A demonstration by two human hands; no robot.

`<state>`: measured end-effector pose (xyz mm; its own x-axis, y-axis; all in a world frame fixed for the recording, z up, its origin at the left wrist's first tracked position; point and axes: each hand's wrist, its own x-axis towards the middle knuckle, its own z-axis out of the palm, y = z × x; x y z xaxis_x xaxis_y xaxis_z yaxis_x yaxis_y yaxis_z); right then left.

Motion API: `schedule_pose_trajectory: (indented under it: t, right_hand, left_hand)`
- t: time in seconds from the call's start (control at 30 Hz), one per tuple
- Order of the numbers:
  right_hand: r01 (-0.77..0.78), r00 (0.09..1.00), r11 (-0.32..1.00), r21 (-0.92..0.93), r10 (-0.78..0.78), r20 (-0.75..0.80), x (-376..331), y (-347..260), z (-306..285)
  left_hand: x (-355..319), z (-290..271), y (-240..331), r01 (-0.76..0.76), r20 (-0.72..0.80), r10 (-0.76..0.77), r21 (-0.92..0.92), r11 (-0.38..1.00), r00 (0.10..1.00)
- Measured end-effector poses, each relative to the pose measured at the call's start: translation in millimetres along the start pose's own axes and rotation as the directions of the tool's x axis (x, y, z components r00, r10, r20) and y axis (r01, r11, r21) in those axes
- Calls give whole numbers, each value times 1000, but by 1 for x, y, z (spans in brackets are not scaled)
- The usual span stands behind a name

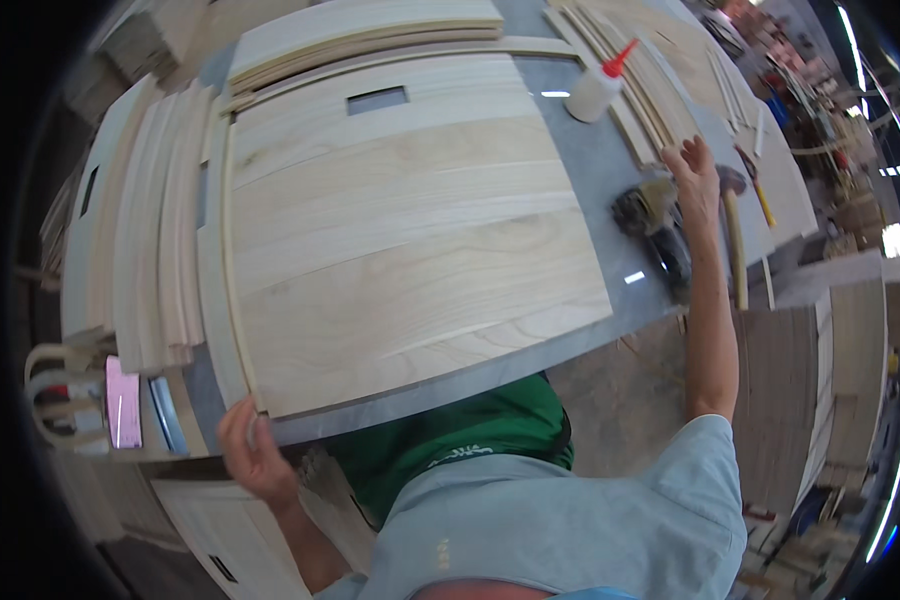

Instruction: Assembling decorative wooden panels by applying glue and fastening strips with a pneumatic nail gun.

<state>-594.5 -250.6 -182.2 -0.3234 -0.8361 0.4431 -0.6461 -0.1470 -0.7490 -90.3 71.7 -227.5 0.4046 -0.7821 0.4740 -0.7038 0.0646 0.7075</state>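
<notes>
A pale wooden panel (400, 200) with a small rectangular slot lies flat on the grey worktable (530, 345). Along its left side runs a thin wooden strip (232, 250). My left hand (255, 460) is closed at the near end of this strip, by the panel's near left corner. My right hand (696, 180) is stretched out to the far right, its fingers apart at the near ends of a stack of long wooden strips (642, 100). Whether it touches them I cannot tell. Close beside it lie a power tool (655, 220) and a hammer (734, 230).
A white glue bottle (592, 95) with a red nozzle stands beyond the panel's right side. More boards (370, 35) are stacked at the back, and others (155, 220) at the left. A phone (123, 402) lies at the near left. Stacked panels (780, 400) stand at the right.
</notes>
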Motion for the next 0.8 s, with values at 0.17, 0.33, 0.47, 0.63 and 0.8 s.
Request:
schedule_pose_trajectory:
  t: [0.17, 0.33, 0.47, 0.63, 0.8]
  right_hand:
    - [-60, 925, 996, 68, 30, 378, 62, 12, 96]
    - [-180, 888, 958, 222, 61, 455, 74, 25, 152]
    - [-196, 927, 953, 231, 103, 360, 61, 14, 165]
    - [-250, 871, 693, 676, -144, 469, 7, -89, 159]
    - [8, 515, 887, 462, -399, 759, -135, -172, 111]
  left_hand:
    - [-2, 15, 37, 37, 109, -43, 57, 998, 993]
    - [-11, 3, 57, 43, 58, -46, 51, 998, 997]
    - [-21, 4, 64, 99, 86, -95, -40, 994, 992]
    - [7, 35, 70, 65, 158, -25, -250, 966, 987]
    - [45, 87, 88, 198, 212, -87, -586, 786, 973]
